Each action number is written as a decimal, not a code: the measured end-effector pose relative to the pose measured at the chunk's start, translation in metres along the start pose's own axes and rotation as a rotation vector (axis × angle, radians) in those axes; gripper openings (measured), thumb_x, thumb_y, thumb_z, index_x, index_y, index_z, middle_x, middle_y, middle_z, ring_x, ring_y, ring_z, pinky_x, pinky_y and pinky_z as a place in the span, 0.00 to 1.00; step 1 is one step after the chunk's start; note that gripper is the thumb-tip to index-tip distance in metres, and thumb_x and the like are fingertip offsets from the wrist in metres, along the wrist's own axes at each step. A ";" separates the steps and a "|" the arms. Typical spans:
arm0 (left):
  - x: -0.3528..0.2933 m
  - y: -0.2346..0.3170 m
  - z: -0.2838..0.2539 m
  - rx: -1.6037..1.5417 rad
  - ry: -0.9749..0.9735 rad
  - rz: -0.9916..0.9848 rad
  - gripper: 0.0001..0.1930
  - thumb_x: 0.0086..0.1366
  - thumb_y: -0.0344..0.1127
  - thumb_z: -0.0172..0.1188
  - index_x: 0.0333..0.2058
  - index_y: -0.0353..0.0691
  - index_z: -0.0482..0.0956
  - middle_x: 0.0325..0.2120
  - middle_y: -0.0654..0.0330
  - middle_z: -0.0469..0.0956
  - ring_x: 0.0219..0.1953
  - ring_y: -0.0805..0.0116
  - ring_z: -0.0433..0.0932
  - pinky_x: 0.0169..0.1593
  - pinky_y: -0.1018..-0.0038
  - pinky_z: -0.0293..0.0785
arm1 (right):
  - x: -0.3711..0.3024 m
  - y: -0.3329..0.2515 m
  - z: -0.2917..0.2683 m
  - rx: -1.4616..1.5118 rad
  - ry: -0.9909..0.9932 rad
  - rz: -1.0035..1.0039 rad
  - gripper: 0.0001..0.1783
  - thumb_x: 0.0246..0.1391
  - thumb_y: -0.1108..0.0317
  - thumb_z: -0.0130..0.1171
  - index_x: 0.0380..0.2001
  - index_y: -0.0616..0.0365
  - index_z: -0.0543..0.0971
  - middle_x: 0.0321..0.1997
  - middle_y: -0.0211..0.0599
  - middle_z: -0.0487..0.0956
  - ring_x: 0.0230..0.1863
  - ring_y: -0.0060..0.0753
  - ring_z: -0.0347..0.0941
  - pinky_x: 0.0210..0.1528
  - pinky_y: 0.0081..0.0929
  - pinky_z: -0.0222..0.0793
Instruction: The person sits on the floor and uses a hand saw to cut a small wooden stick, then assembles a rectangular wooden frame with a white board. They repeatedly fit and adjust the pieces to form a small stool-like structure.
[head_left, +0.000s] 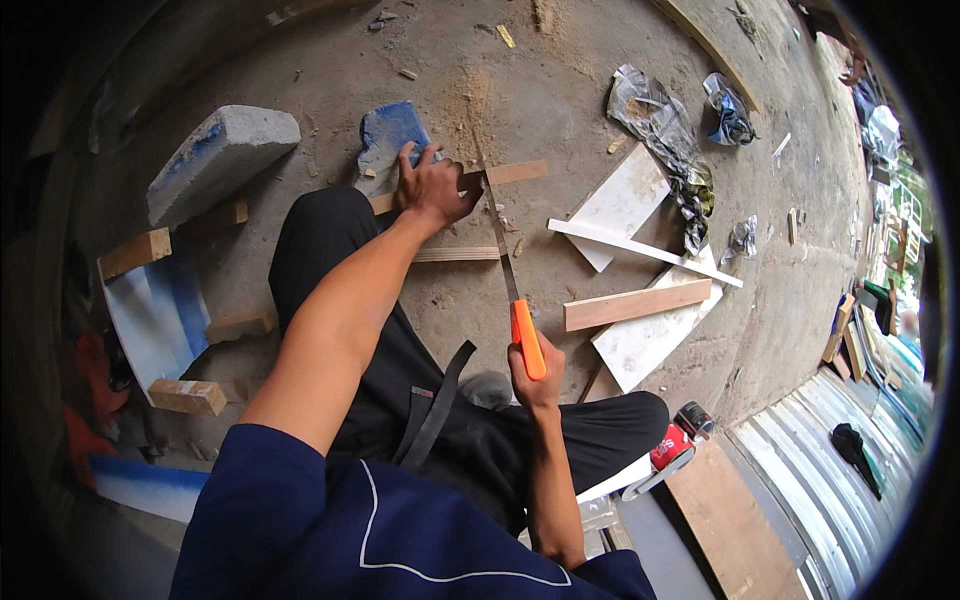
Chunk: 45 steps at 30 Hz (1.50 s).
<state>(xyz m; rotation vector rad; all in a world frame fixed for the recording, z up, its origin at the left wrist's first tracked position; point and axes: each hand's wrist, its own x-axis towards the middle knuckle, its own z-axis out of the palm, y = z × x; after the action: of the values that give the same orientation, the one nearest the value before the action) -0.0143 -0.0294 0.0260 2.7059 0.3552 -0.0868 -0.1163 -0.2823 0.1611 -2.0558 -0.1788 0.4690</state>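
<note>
Your right hand (538, 372) has its fingers wrapped around an orange-handled saw (507, 265), its blade crossing a wooden strip (517, 171) low over the floor (560, 110); your left hand (437, 192) lies over that strip near a blue-stained block (388, 128), fingers bent, though whether they grip it you cannot tell

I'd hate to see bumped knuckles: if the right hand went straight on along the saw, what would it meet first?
Probably the end of the layered strip, beside the saw. Depth is unclear, though: the right hand may pass above it.
</note>
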 end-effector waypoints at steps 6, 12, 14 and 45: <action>0.005 0.006 -0.001 0.009 0.046 0.054 0.15 0.54 0.48 0.62 0.28 0.43 0.84 0.32 0.59 0.82 0.58 0.58 0.67 0.65 0.49 0.40 | 0.078 0.011 0.021 -0.109 -0.005 -0.125 0.06 0.46 0.70 0.58 0.24 0.61 0.73 0.17 0.46 0.72 0.18 0.45 0.72 0.24 0.33 0.66; -0.014 0.003 0.010 0.061 0.026 0.126 0.20 0.54 0.54 0.60 0.33 0.42 0.84 0.40 0.58 0.79 0.58 0.58 0.66 0.67 0.46 0.37 | 0.048 -0.001 0.034 -0.014 0.067 -0.041 0.07 0.47 0.71 0.59 0.25 0.62 0.74 0.18 0.46 0.73 0.19 0.44 0.72 0.25 0.34 0.67; -0.014 0.005 0.008 0.009 0.018 0.136 0.21 0.54 0.54 0.60 0.32 0.42 0.83 0.40 0.58 0.79 0.58 0.59 0.66 0.67 0.46 0.37 | 0.049 -0.006 0.037 0.034 0.104 -0.001 0.06 0.47 0.71 0.59 0.25 0.62 0.74 0.18 0.46 0.73 0.19 0.43 0.72 0.25 0.33 0.66; -0.001 -0.003 0.021 0.102 0.169 0.110 0.09 0.57 0.35 0.54 0.25 0.44 0.84 0.28 0.55 0.83 0.46 0.62 0.77 0.64 0.51 0.49 | -0.002 -0.011 0.000 -0.004 0.016 0.062 0.08 0.46 0.68 0.59 0.25 0.62 0.75 0.17 0.47 0.73 0.18 0.46 0.72 0.25 0.34 0.67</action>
<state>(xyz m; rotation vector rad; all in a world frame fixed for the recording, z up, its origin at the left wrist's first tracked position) -0.0159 -0.0355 0.0055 2.8358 0.2558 0.1601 -0.1173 -0.2773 0.1713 -2.0734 -0.1067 0.4903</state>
